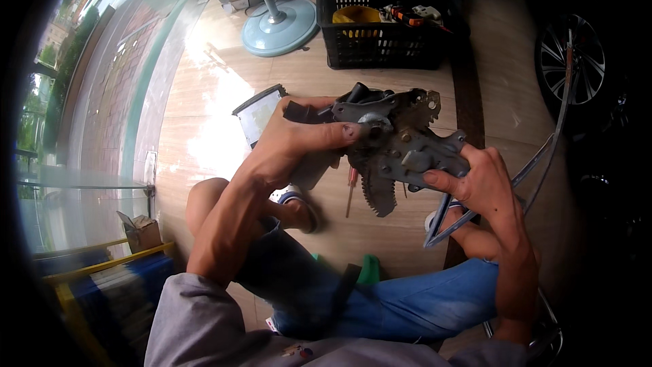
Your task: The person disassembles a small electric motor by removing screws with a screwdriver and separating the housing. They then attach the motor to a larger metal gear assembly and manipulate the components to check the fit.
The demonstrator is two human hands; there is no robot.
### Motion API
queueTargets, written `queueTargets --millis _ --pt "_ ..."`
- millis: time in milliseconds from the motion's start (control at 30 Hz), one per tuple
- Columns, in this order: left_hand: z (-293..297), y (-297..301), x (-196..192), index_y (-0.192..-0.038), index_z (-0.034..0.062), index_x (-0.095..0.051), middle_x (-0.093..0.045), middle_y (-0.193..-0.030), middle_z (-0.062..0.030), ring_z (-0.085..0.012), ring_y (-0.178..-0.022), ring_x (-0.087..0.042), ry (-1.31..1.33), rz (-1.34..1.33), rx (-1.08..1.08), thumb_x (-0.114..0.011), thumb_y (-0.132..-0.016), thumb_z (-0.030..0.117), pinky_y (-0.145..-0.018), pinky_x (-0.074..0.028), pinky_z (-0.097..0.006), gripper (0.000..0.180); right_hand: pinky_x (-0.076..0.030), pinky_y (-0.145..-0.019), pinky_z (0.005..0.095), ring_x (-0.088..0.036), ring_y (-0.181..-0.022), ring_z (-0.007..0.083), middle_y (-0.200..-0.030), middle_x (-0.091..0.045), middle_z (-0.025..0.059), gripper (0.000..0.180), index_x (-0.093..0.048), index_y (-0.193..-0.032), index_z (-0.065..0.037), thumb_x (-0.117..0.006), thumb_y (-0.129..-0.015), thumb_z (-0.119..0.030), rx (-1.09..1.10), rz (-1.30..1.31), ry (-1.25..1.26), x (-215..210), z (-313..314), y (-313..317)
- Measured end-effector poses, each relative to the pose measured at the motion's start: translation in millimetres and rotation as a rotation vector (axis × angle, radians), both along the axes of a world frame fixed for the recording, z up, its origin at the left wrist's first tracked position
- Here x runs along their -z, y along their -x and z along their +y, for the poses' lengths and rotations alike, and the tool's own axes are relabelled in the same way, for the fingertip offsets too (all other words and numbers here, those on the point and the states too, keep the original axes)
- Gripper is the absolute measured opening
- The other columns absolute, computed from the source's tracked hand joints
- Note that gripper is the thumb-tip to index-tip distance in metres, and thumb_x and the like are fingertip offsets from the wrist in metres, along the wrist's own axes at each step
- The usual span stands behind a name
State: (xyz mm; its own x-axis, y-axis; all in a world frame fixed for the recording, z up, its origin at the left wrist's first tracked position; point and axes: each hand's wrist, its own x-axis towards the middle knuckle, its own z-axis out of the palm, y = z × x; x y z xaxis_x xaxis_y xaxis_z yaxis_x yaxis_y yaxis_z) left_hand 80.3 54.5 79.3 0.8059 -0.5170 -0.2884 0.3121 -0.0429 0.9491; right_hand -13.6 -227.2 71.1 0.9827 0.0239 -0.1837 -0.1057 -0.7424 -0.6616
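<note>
Held up between both hands is a window regulator (414, 160), a dark, greasy metal mechanism with a toothed sector plate pointing down. My left hand (305, 132) grips its left side, thumb pressed near a round boss and fingers behind a dark part. On the right, my right hand (479, 177) clasps the end of the plate, thumb in front; most of its fingers are hidden behind. Long grey metal arms (462, 224) slant from below the mechanism toward the upper right. Beneath it, a screwdriver (352, 180) with a red handle lies on the floor.
A black plastic crate (380, 58) with tools stands ahead, beside the round base (280, 27) of a stand. A pale flat panel with a dark edge (258, 112) lies behind my left hand. A car wheel (574, 61) is at right, a cardboard box (141, 232) at left.
</note>
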Motion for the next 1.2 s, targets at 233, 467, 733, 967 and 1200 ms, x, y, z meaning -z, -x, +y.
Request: queueTargets --millis 233,467,733,967,1200 --pt "7 -4 4 -0.108 -0.0053 -0.066 -0.069 -0.081 -0.0126 -0.0174 -0.064 -0.065 -0.001 0.023 0.033 -0.079 -0.083 0.04 -0.057 -0.054 -0.028 0.053 -0.057 -0.07 0.0378 -0.073 -0.072 0.0342 -0.074 -0.072 0.0186 0.064 -0.073 -0.099 -0.001 -0.081 -0.074 -0.059 -0.012 0.02 0.028 -4 6 -2" --pt "6 -3 6 -0.105 -0.0033 -0.069 -0.069 -0.08 -0.0115 -0.0164 -0.065 -0.065 -0.034 0.068 0.034 -0.073 -0.089 0.045 -0.056 -0.053 -0.027 0.051 -0.057 -0.073 0.0396 -0.073 -0.075 0.0351 -0.076 -0.073 0.0179 0.074 -0.073 -0.104 -0.002 -0.076 -0.072 -0.068 -0.022 0.07 0.026 -2 1 -5" --pt "10 -12 17 -0.112 -0.0016 -0.065 -0.069 -0.086 -0.0129 -0.0181 -0.065 -0.067 0.105 0.068 0.088 -0.071 -0.092 0.042 -0.059 -0.057 -0.029 0.049 -0.057 -0.073 0.0399 -0.073 -0.075 0.0346 -0.076 -0.073 0.0177 0.072 -0.074 -0.106 -0.004 -0.077 -0.072 -0.068 0.009 0.086 0.05 -2 -2 -9" --pt "17 -6 11 -0.122 -0.0038 -0.063 -0.069 -0.096 -0.0137 -0.0197 -0.078 -0.068 0.141 0.064 0.086 -0.074 -0.089 0.041 -0.065 -0.058 -0.032 0.057 -0.058 -0.072 0.0429 -0.073 -0.076 0.0383 -0.074 -0.072 0.0208 0.079 -0.074 -0.102 -0.002 -0.071 -0.073 -0.075 -0.037 0.043 0.058 -1 -1 -4" --pt "16 -9 44 -0.119 -0.0039 -0.065 -0.069 -0.095 -0.0115 -0.0188 -0.08 -0.066 0.236 0.135 0.116 -0.077 -0.086 0.04 -0.067 -0.056 -0.031 0.057 -0.056 -0.081 0.0453 -0.072 -0.087 0.0394 -0.084 -0.072 0.0233 0.092 -0.072 -0.1 0.0 -0.056 -0.075 -0.086 -0.057 0.044 0.128 23 -10 2"
